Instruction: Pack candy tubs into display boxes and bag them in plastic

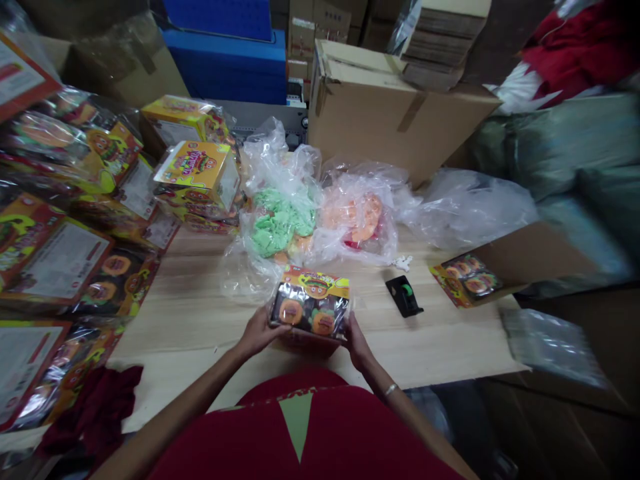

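Between my two hands is a clear-windowed candy box (313,303) with a yellow and red burger print and round orange pieces inside. My left hand (261,331) grips its left end, thumb along the lower front edge. At the right end, my right hand (356,340) holds the box, its fingers partly hidden behind it. The box is just above the table's near edge, close to my body. Beyond it lie a plastic bag of green pieces (283,220) and a plastic bag of orange pieces (357,213).
Stacked candy boxes (197,173) crowd the left side. A black tape dispenser (403,295) lies on the wooden table (200,320) to the right, near an open box (465,280) at the table's right side. A large cardboard carton (370,113) stands behind the bags.
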`<state>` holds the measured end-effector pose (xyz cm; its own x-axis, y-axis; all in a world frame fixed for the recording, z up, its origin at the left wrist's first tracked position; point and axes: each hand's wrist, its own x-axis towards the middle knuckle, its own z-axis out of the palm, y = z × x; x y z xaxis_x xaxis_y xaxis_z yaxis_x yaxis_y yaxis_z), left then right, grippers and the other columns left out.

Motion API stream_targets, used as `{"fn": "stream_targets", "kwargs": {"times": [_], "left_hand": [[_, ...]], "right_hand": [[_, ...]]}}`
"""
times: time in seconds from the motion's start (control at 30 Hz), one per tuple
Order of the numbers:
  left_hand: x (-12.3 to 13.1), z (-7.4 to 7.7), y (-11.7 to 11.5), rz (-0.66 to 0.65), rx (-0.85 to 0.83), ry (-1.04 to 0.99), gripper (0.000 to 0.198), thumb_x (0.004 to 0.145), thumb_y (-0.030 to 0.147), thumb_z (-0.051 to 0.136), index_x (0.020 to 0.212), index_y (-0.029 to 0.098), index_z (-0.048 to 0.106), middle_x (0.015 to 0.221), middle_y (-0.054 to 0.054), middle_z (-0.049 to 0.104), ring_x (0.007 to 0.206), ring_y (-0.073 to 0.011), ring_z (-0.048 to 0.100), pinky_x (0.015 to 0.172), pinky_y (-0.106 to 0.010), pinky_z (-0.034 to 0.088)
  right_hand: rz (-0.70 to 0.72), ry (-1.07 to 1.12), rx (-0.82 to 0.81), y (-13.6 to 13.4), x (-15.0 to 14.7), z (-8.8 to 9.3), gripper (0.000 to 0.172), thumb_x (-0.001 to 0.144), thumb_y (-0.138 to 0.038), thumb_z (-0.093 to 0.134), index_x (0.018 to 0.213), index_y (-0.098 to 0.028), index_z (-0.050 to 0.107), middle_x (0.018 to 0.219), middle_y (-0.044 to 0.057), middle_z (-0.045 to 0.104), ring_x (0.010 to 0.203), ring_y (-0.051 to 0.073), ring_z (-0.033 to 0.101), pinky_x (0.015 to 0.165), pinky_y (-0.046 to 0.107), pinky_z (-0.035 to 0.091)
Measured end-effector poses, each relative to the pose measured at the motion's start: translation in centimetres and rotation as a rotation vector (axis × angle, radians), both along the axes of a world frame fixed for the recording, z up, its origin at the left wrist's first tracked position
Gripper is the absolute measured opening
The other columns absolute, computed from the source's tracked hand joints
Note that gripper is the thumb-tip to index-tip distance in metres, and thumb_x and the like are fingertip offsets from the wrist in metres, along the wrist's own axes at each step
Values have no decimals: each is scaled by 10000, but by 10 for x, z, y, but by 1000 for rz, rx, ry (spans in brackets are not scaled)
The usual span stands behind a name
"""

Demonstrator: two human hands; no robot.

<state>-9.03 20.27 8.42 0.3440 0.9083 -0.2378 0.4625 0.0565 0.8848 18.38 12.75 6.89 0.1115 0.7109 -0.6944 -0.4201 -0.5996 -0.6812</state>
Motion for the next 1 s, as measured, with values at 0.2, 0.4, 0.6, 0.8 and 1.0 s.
{"fn": "stream_targets", "kwargs": {"times": [0.2,0.4,0.6,0.8,1.0], "left_hand": [[47,15,93,-321,90,473,731,770,718,558,1261,178,605,1088,-143,700,1013,-315,645,855,-365,485],[88,2,102,-403,173,476,676,643,532,752,1213,188,637,1219,-171,655,1180,-388,555,1011,-479,411],[8,-10,16,344,-42,218,818,787,603,537,1435,130,378,1519,-201,379,1409,-337,347,1156,-494,284],[2,-20,-88,597,-885,-422,814,598,780,629,1210,243,602,1049,-155,715,979,-412,683,769,-536,546],[6,-28,-81,718,-1106,-903,620,635,676,696,1044,211,663,931,-140,740,923,-376,698,731,-445,538]], "right_hand": [[25,213,-181,-23,-28,-1,685,928,-722,295,1073,-169,673,988,118,711,823,210,662,607,273,506],[535,267,-194,-29,-6,-3,628,777,-731,596,894,-125,717,781,107,711,699,194,651,649,286,486],[481,-268,56,31,68,12,592,709,-720,644,840,-145,690,794,93,718,737,207,647,693,318,473],[291,-379,407,120,14,-34,626,662,-723,691,1016,-209,732,1190,101,676,1168,284,561,1094,446,348],[345,-521,503,113,-5,-69,564,744,-755,585,871,-231,749,967,93,706,990,312,579,1026,480,373]]}}
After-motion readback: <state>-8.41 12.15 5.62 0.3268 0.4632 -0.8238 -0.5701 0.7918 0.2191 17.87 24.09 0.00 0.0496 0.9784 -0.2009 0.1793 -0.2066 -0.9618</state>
